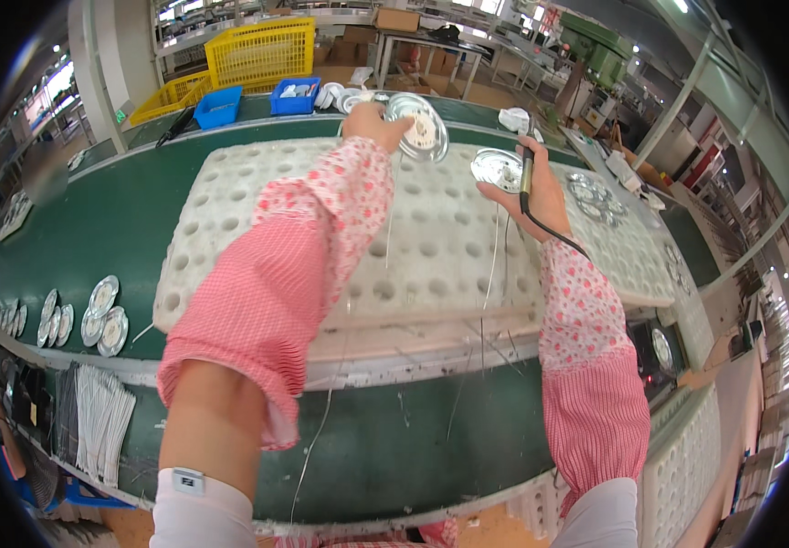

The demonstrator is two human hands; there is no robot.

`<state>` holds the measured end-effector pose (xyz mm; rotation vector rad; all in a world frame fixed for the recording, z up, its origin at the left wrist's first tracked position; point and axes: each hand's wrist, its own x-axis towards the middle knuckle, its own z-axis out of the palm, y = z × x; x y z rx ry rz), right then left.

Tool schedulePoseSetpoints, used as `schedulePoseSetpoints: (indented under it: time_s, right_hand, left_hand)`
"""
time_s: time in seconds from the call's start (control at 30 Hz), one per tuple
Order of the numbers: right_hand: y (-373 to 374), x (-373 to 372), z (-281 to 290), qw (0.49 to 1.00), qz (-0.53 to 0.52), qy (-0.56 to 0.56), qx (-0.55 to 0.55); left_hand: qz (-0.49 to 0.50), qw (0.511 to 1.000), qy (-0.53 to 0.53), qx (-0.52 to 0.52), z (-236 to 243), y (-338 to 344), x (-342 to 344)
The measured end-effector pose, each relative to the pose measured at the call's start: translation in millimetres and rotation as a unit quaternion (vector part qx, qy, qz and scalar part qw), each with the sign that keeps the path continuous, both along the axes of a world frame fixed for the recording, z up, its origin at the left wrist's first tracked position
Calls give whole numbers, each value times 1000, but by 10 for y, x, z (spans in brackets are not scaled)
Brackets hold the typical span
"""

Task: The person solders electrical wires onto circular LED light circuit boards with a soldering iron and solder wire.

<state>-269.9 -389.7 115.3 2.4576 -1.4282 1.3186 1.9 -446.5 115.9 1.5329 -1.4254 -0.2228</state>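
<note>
Round metal lamp plate (419, 127) held tilted at far edge of white foam tray (431, 247), pinched at rim by left hand (372, 119), fingers closed on it, thin white wires (393, 215) trailing down over tray. Right hand (530, 192) wrapped around black corded soldering iron (526, 173), fingertips also touching second round plate (495, 169) lying on foam just beside. Head view only. Green conveyor belt (111, 228) under tray; stack of finished plates (93, 315) at left, more plates (595, 196) on foam at right. Best handled with rim grip firm, wires clear of iron tip, iron tip away from foam, likely to melt.
</note>
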Motion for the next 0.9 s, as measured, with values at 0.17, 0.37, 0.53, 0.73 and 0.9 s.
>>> schedulePoseSetpoints:
  time_s: [0.17, 0.37, 0.53, 0.73, 0.9]
  right_hand:
    - [-793, 187, -178, 998, -49, -1, -30]
    - [-1194, 749, -795, 985, -58, 92, 133]
    - [-1290, -439, -529, 996, 9, 84, 36]
    - [-540, -213, 345, 991, 47, 123, -8]
    - [65, -201, 708, 985, 8, 165, -44]
  left_hand:
    - [-19, 991, 50, 126, -250, -459, -209]
    - [-9, 972, -81, 222, -338, -248, 371]
    - [40, 963, -265, 32, 38, 1041, 1352]
    - [326, 817, -334, 340, -984, 3132, 3564]
    - [301, 796, -255, 458, -1469, 3244, 3853]
